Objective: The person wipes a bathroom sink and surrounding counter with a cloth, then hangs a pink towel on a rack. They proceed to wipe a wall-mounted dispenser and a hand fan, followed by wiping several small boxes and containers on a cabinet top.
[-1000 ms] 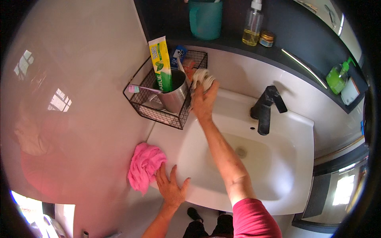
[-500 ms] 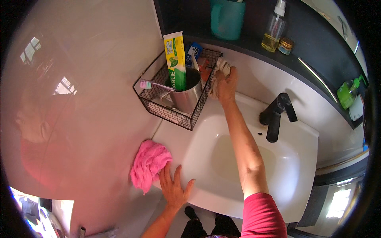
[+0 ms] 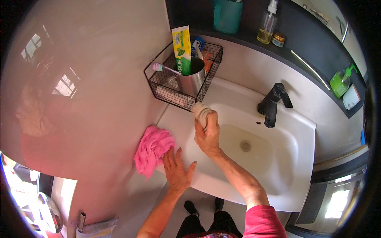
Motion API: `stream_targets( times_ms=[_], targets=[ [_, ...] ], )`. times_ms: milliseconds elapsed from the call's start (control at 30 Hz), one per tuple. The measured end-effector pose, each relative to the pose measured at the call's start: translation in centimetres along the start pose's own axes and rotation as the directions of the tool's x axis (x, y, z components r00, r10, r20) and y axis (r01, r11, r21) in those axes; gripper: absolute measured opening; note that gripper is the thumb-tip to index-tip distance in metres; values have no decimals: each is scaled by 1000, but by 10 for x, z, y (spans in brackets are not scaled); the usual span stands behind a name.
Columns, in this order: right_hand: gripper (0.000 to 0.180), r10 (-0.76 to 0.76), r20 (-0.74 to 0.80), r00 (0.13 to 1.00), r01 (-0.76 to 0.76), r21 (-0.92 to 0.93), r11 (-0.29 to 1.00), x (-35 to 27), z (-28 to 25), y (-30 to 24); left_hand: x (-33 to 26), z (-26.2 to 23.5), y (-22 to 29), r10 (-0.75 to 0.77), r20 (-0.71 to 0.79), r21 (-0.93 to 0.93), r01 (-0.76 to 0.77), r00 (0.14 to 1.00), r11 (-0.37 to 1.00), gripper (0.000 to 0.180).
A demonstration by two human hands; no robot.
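Observation:
A crumpled off-white cloth [image 3: 202, 113] is bunched in my right hand [image 3: 208, 135], whose fingers are wrapped round it. That hand is over the left side of the white sink [image 3: 291, 158], by the near corner of a black wire basket [image 3: 174, 99]. My left hand [image 3: 177, 170] lies with fingers spread on the sink's front left edge, beside a pink cloth [image 3: 154, 150]. In the basket stand a metal mug [image 3: 191, 81], a yellow and green toothpaste tube [image 3: 182, 51] and a toothbrush [image 3: 166, 68].
A black faucet [image 3: 273, 104] rises at the sink's back. Along the dark shelf [image 3: 254, 37] stand a teal mug [image 3: 227, 16], a spray bottle [image 3: 266, 24], a small jar [image 3: 278, 39] and a green pump bottle [image 3: 339, 82]. A glossy wall [image 3: 103, 119] borders the left side.
My right hand has drawn the off-white cloth from behind the basket's right side toward me, to its near corner. My left hand stays on the sink edge. The view has shifted slightly.

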State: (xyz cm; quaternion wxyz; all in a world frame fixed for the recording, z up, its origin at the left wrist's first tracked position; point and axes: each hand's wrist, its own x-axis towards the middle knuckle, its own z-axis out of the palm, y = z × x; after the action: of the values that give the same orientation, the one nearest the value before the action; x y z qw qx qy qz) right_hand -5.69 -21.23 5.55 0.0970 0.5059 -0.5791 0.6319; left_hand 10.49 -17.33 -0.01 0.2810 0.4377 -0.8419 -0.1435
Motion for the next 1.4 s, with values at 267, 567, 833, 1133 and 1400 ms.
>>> stream_targets(
  times_ms=[267, 567, 833, 1133, 1400],
  targets=[
    [13, -514, 294, 806, 589, -479, 651, 40, 61, -26, 0, 2, -2, 53, -37, 22, -52, 998, 998, 68],
    [25, 1, 258, 966, -20, 73, 997, 16, 88, -73, -6, -1, -13, 22, -47, 34, -20, 999, 999, 69],
    [29, 15, -315, 949, 91, 321, 943, 50, 178, -136, -4, 10, -10, 59, -83, 33, -56, 995, 998, 64],
    [25, 604, -74, 794, -527, 414, 743, 1, 188, -43, -7, 3, -9, 35, -145, 5, -34, 989, 999, 60],
    [29, 537, 18, 844, -502, 380, 777, -18, 175, -101, -5, 9, -14, 93, -178, 9, -93, 980, 996, 63]
  ],
)
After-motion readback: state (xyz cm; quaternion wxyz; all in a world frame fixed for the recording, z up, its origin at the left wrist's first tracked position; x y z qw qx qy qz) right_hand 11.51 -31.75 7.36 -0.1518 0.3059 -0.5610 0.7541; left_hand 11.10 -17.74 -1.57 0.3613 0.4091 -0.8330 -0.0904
